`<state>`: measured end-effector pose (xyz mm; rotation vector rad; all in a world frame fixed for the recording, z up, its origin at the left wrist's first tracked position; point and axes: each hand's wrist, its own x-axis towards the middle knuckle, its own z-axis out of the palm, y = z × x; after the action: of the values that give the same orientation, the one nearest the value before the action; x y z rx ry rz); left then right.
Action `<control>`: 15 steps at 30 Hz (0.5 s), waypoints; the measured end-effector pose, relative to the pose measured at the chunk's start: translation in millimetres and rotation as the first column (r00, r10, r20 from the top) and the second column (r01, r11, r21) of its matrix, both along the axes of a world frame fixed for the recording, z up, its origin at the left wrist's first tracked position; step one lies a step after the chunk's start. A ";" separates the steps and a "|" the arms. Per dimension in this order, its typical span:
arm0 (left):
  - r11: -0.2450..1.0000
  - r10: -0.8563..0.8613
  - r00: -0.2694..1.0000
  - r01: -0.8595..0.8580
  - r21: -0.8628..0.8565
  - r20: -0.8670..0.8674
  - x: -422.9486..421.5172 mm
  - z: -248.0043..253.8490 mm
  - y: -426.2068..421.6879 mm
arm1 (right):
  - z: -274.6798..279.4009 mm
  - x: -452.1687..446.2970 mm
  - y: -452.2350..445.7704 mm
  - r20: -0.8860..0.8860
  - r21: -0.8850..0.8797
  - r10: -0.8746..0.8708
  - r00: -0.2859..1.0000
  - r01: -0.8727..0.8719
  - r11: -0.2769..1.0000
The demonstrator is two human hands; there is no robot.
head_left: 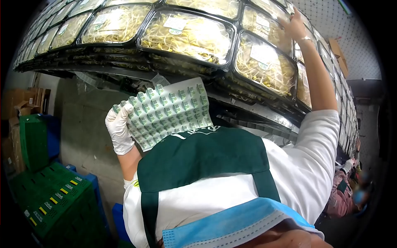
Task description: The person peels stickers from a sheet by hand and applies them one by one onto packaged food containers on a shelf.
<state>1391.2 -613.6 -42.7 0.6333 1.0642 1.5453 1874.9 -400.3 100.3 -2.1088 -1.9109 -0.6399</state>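
Here, sheet (171, 108) edge in left hand (119, 127) above open floor (84, 128); right hand (295, 28), grip unclear.

Over on the left I see a bare grey concrete floor (80, 140), worn and marked. Green plastic crates (58, 202) stand there beside blue plastic ones (92, 182), near brown cardboard boxes (18, 99). At upper right, another carton (339, 56) sits by a pale, dotted surface (357, 39), floor or wall, I can't tell; the far right falls dim.
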 end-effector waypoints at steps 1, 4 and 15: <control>1.000 -0.003 1.000 0.003 -0.008 0.009 0.7 2.6 0.2 | 7.0 -5.5 9.4 -0.227 0.029 -0.022 0.974 0.030 0.999; 0.999 0.016 1.000 -0.015 0.040 -0.021 1.9 5.3 -3.2 | 11.4 -4.1 46.7 -0.637 0.064 -0.031 0.771 0.092 0.994; 0.989 0.141 0.990 -0.140 -0.035 0.012 9.2 8.5 -14.5 | -4.5 45.0 78.7 0.035 -0.281 -0.179 0.983 0.181 0.942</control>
<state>1400.4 -628.1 -34.3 0.5322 1.1419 1.6471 1919.9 -321.6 95.8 -2.4821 -1.9267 -0.4290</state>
